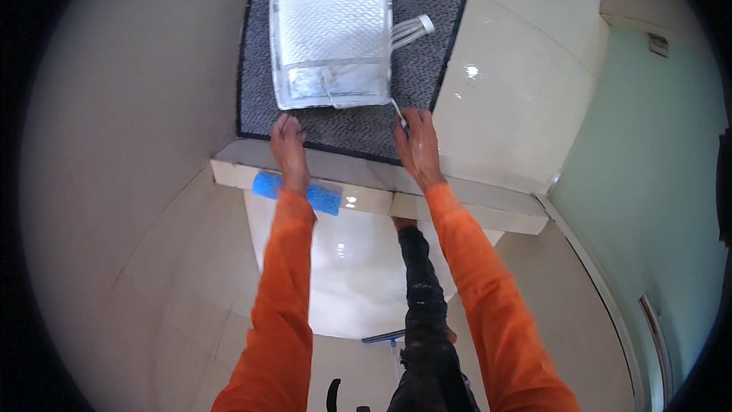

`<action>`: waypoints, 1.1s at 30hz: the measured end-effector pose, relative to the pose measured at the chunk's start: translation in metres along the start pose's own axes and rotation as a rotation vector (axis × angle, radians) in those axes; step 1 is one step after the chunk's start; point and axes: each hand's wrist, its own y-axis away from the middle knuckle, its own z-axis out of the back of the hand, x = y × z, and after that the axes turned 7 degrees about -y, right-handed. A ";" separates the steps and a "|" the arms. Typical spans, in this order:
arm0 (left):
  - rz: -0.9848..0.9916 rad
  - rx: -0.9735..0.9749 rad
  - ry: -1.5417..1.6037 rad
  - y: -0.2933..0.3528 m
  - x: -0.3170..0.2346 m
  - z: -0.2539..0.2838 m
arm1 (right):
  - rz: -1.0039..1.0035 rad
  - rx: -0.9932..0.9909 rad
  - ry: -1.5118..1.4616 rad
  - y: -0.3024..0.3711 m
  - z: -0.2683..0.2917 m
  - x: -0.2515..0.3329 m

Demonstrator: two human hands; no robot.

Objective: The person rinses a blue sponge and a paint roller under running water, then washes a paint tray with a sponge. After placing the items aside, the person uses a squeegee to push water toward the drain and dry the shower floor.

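Note:
A silvery rectangular tray [333, 23] lies on a dark grey mat [354, 137]. Its upper part is patterned and a smoother band runs along its near end. My right hand [417, 145] is just off the tray's near right corner, its fingers closed on a thin white rod [399, 112] that reaches to that corner. Near the other corner, my left hand [288, 145] has its fingers drawn together; what is in them, if anything, is hidden. Below that wrist, a fluffy blue roller sleeve [324, 200] lies along the step edge, partly covered by my arm.
White strands with a white cap [426, 24] stick out at the tray's right side. A raised pale step [496, 206] crosses in front of me. A squeegee [383, 336] is on the floor by my leg. Walls stand left and right, the right one greenish [648, 152].

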 end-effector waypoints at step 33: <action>-0.819 -0.156 -0.856 0.004 -0.030 -0.075 | -0.555 0.127 -0.079 0.240 0.120 -0.051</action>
